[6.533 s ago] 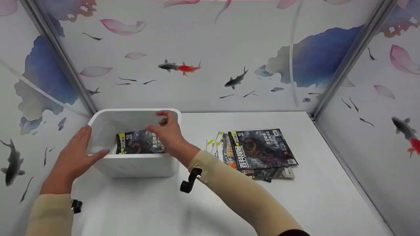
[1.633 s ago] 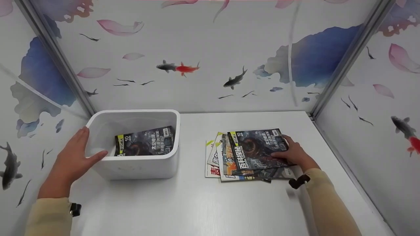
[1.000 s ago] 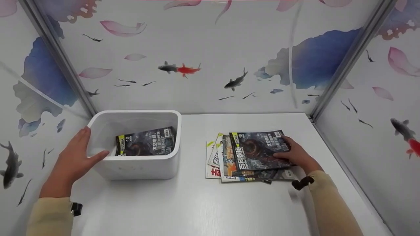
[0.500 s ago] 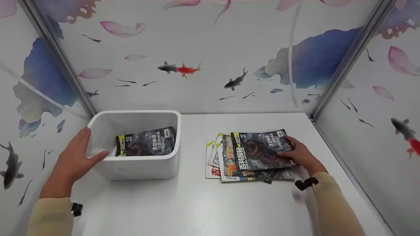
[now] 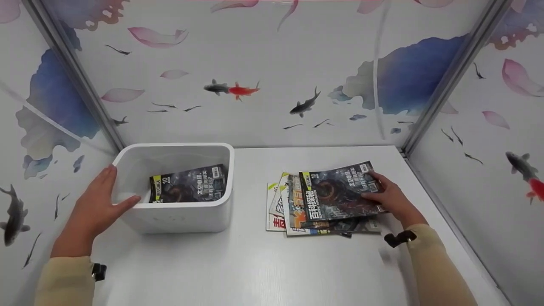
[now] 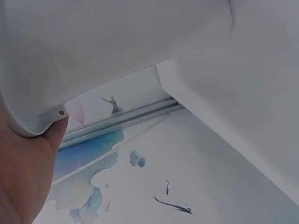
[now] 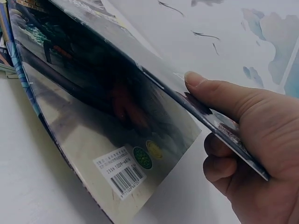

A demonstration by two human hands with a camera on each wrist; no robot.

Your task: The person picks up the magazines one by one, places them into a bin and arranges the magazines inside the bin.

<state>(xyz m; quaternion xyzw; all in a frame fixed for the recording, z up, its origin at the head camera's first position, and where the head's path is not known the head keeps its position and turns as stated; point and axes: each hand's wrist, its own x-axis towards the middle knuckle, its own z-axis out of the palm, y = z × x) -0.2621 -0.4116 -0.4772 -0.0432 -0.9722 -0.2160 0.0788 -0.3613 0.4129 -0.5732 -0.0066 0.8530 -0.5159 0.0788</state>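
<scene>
In the head view, a white plastic bin stands at the left with a dark magazine inside it. My left hand rests on the bin's near left corner, fingers straight along the side and thumb across the front rim. At the right lies a fanned pile of magazines. My right hand pinches the right edge of the top magazine, whose right side is lifted. In the right wrist view, the thumb lies above that edge and the fingers curl below. A cover with a barcode shows underneath.
Both bin and pile stand on a white table. White panels printed with fish and petals close off the back and both sides, joined by metal corner strips.
Earlier, my right hand was over the bin, then came to the pile. Since then it has shifted slightly right, raising the top magazine's right side. My left hand has stayed on the bin.
</scene>
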